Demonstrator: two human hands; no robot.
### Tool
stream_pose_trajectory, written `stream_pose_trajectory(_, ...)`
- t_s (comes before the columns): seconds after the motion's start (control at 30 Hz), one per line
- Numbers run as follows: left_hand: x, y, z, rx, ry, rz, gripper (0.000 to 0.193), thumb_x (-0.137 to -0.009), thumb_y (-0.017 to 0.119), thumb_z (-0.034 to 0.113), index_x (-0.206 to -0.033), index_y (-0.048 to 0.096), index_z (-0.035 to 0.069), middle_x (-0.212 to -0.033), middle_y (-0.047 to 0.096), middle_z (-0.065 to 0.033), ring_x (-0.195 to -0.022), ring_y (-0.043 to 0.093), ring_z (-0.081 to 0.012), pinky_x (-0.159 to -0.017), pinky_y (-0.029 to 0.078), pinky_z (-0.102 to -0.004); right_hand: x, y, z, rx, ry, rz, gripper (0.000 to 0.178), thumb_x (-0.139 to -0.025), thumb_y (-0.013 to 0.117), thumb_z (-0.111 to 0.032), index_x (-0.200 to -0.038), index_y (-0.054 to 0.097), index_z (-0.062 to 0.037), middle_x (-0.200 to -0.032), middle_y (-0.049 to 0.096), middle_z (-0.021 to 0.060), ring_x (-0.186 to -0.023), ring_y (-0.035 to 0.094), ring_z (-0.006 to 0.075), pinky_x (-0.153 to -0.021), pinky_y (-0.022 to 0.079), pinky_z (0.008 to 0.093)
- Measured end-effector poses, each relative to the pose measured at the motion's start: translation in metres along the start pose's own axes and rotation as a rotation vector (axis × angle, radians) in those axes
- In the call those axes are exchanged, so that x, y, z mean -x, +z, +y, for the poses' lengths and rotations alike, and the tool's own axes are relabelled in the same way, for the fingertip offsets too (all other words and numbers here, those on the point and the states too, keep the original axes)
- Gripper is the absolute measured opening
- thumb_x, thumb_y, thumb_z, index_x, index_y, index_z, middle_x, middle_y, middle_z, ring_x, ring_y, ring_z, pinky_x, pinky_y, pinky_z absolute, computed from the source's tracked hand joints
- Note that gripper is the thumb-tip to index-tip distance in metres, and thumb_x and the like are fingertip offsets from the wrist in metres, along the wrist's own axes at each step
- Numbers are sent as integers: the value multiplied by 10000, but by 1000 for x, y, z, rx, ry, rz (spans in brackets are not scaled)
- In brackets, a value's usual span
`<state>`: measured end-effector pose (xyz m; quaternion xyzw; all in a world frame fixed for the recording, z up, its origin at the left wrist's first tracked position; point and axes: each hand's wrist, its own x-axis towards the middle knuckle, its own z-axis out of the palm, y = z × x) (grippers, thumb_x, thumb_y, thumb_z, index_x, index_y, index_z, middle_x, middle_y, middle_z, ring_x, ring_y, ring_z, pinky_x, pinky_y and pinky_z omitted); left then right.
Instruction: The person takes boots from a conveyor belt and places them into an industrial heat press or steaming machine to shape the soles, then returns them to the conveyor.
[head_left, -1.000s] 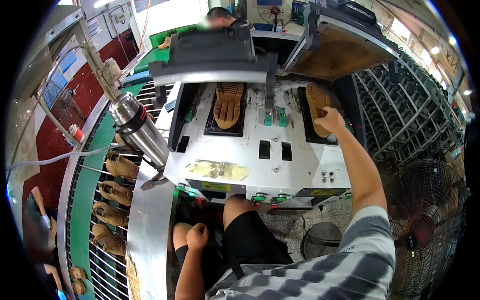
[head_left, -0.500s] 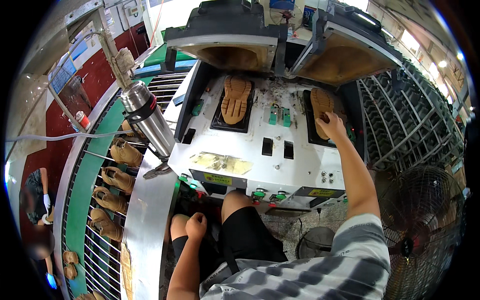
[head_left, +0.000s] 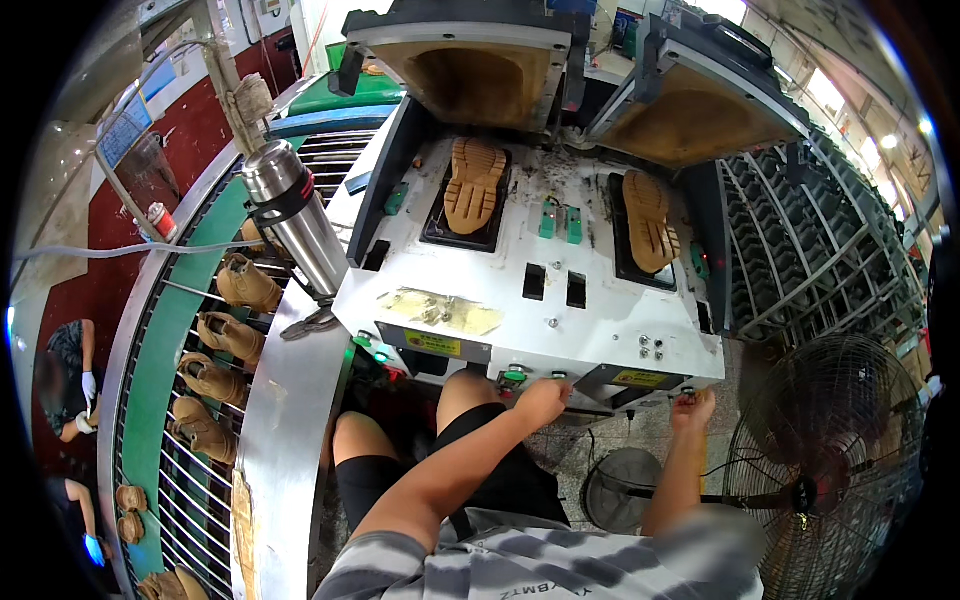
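Observation:
On the white machine top (head_left: 470, 275) two tan shoe soles lie tread side up on dark pads, one sole (head_left: 474, 186) at the left and the other sole (head_left: 651, 221) at the right. My left hand (head_left: 543, 402) is closed at the machine's front edge, against a green push button (head_left: 560, 376); its fingertips are hidden. Farther right along this edge, my right hand (head_left: 692, 410) has curled fingers at another button (head_left: 687, 392). Above the soles, the left lid (head_left: 470, 75) and right lid (head_left: 690, 105) stand raised.
A steel thermos (head_left: 295, 220) and pliers (head_left: 311, 324) are on the left ledge. Beyond, a roller conveyor (head_left: 195, 500) carries several tan boots (head_left: 230, 336). A large caged fan (head_left: 815, 470) stands at right, before dark racks (head_left: 800, 240). Co-workers (head_left: 70, 380) are at far left.
My right hand has left the right sole and come down to the front edge. My left hand has risen from my lap to the front buttons. The right sole now shows whole.

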<state>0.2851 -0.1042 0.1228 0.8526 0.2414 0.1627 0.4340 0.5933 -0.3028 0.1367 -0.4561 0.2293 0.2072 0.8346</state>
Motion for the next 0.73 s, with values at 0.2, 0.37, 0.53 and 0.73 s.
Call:
stream_pose_trajectory(0.2, 29, -42, -23, 63, -131, 179, 196, -850, 563, 201, -862, 705, 67, -821, 663, -197, -791, 640, -403, -703, 509, -479, 41, -34, 35, 649, -126, -215, 333, -854, 630, -352, -663, 469, -131, -588, 411, -6, -529, 416, 161, -523, 362, 333)
stream_pose_trajectory(0.37, 119, -151, -112, -170, -474, 695, 218, -840, 632, 256, -846, 727, 59, -797, 685, -164, -721, 690, -298, -657, 538, -378, 200, 43, 149, 1308, 514, -1419, 323, -913, 654, -281, -1136, 609, -51, -1045, 655, 65, -867, 615, 146, -754, 501, 277)
stream_pose_trajectory(0.53, 233, -243, -160, -487, -974, 1208, 316, -844, 552, 314, -787, 704, 42, -750, 669, -196, -708, 644, -413, -659, 508, -487, 271, 184, 210, 873, 742, -1929, 321, -936, 580, -192, -1206, 538, -24, -1057, 624, 71, -951, 589, 158, -869, 478, 305)
stream_pose_trajectory(0.73, 325, -244, -163, -583, -1313, 824, 385, -850, 492, 388, -854, 744, 96, -837, 695, -177, -819, 664, -375, -772, 526, -456, 261, 360, 278, 829, -1074, -1096, 538, -709, 755, -124, -1186, 522, -38, -1061, 586, 119, -975, 583, 248, -888, 470, 358)
